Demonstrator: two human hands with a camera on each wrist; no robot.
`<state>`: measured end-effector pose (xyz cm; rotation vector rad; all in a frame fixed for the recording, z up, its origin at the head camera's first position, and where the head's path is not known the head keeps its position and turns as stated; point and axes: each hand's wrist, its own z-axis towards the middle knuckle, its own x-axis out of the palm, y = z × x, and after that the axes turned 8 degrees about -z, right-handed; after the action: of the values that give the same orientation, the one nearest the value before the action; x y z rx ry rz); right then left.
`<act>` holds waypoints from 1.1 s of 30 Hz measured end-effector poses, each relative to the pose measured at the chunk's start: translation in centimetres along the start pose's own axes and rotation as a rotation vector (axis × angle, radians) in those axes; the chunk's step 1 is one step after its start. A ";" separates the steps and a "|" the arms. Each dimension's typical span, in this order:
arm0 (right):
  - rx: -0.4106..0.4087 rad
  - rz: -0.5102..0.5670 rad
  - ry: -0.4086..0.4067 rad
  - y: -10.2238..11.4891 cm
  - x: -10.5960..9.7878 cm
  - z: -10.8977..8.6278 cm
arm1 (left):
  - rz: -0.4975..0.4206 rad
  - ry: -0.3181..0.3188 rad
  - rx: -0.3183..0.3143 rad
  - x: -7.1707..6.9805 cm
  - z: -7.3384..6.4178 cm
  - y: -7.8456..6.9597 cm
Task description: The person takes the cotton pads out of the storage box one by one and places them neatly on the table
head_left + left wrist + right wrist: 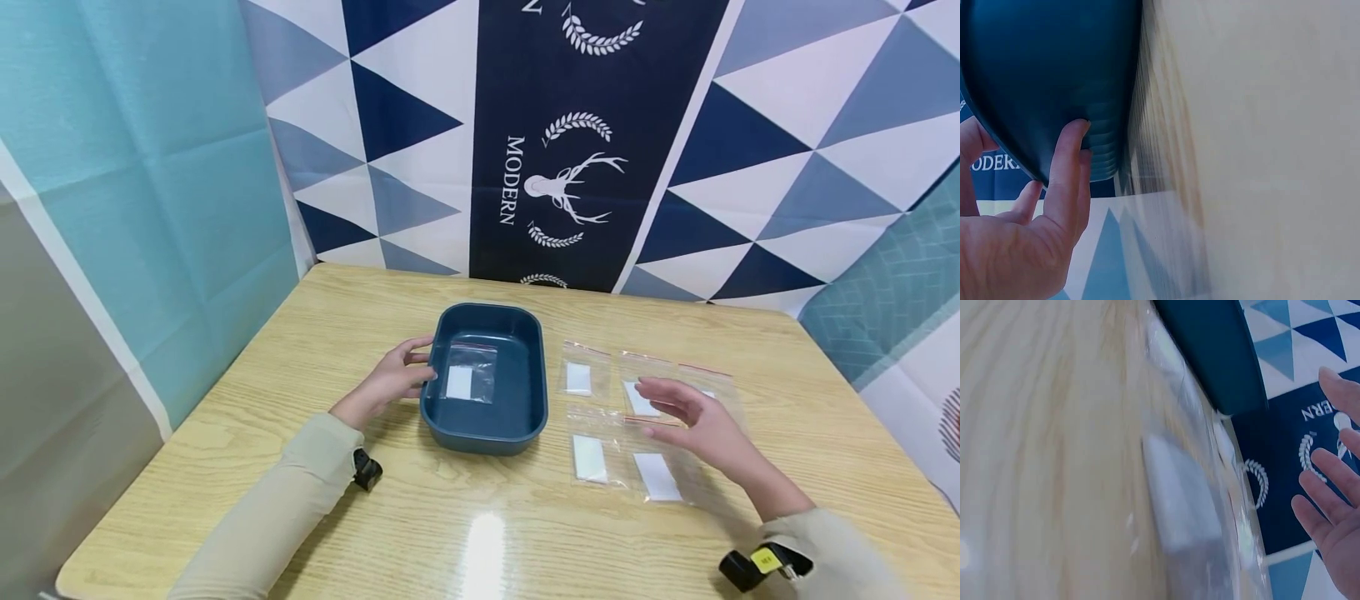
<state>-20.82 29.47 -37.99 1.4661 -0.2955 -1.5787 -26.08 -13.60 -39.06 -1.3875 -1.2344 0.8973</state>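
A dark blue rectangular bin (pixel 483 439) stands mid-table with a small clear zip bag (pixel 471 372) inside, a white piece showing in it. My left hand (pixel 393 379) touches the bin's left side, its fingers (pixel 1066 162) fairly straight against the outer wall and near the rim. Above the bags right of the bin hovers my right hand (pixel 701 425), fingers (pixel 1329 481) spread, holding nothing. Below and around it lie several clear zip bags with white pieces: a small bag (pixel 585 371), a near-left bag (pixel 591 458) and a near-right bag (pixel 657 477). The hand partly hides the far bags.
The pale wooden table (pixel 390 533) has a bright glare spot near its front. A patterned cloth (pixel 412 125) with a deer print hangs behind the back edge. A teal curtain (pixel 165 167) hangs at the left. Black camera mounts sit on both wrists.
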 end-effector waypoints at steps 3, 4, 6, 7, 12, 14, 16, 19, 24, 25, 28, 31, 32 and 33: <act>-0.014 0.043 -0.009 0.4 0.6 0.8 | 0.011 -0.009 0.008 0.1 0.0 0.1; -0.017 0.053 -0.012 0.5 0.8 1.1 | 0.012 -0.011 0.009 0.1 0.0 0.1; -0.016 0.075 -0.015 0.8 1.2 1.6 | 0.011 -0.015 0.009 0.2 -0.1 0.1; -0.013 0.081 -0.015 0.9 1.4 1.9 | 0.011 -0.018 0.009 0.2 -0.1 0.1; 0.023 0.090 -0.011 1.6 2.4 3.4 | 0.011 -0.032 0.013 0.2 0.0 0.0; 0.042 0.090 -0.010 1.9 2.8 4.0 | 0.007 -0.032 0.012 0.1 0.0 0.0; 0.057 0.092 -0.007 2.3 3.2 4.5 | 0.007 -0.027 0.014 0.1 0.0 0.0; 0.070 0.094 -0.006 2.9 3.8 5.4 | 0.005 -0.027 0.012 0.1 0.0 0.0; 0.080 0.120 0.012 4.0 4.6 7.0 | 0.009 -0.030 0.012 0.0 0.1 0.1; 0.088 0.127 0.018 4.2 4.7 7.4 | 0.010 -0.029 0.015 0.0 0.1 0.2; 0.112 0.140 0.031 4.8 5.1 8.5 | 0.012 -0.037 0.012 -0.1 0.1 0.2; 0.135 0.148 0.033 5.3 5.4 9.5 | 0.014 -0.041 0.011 -0.1 0.1 0.1; 0.136 0.155 0.033 5.5 5.5 9.8 | 0.015 -0.042 0.010 -0.1 0.1 0.1; 0.138 0.159 0.033 5.6 5.6 10.2 | 0.015 -0.041 0.010 -0.1 0.1 0.1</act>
<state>-26.38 18.18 -35.06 1.5329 -0.4985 -1.4291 -26.21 -13.63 -39.21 -1.3781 -1.2505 0.9451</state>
